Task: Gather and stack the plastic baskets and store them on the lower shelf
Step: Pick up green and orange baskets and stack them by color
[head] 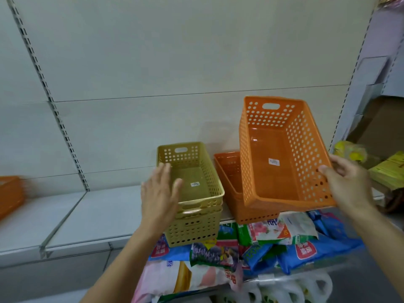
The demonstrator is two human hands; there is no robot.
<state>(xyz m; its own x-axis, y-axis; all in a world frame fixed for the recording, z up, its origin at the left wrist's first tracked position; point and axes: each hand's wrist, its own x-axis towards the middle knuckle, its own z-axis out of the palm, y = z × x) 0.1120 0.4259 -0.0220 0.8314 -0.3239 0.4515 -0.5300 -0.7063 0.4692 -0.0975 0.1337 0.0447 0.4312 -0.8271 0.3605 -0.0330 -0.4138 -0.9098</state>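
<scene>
- Packaged goods (pixel 251 248) piled on the level below fill the bottom of view, nearest the camera; both forearms reach over them to the shelf (pixel 98 215).
- Right hand (pixel 347 182) pinches the near right corner of the big orange basket (pixel 282 154), thumb on the inside wall, fingers underneath. Basket is lifted and tilted, open side toward the camera, price sticker visible on its floor.
- Likely held up that way to line it up for nesting, judging by the task.
- Second orange basket (pixel 229 182) sits on the shelf just behind and below the lifted one, partly hidden by it.
- Left hand (pixel 159 191) is spread, fingers straight, holding nothing; it hovers at the near left rim of the yellow basket stack (pixel 196 193). Contact unclear.
- Yellow stack is several baskets nested, near end overhanging the shelf edge.
- More orange baskets (pixel 11 193), blurred, at far left on the same shelf, well apart from both hands.
</scene>
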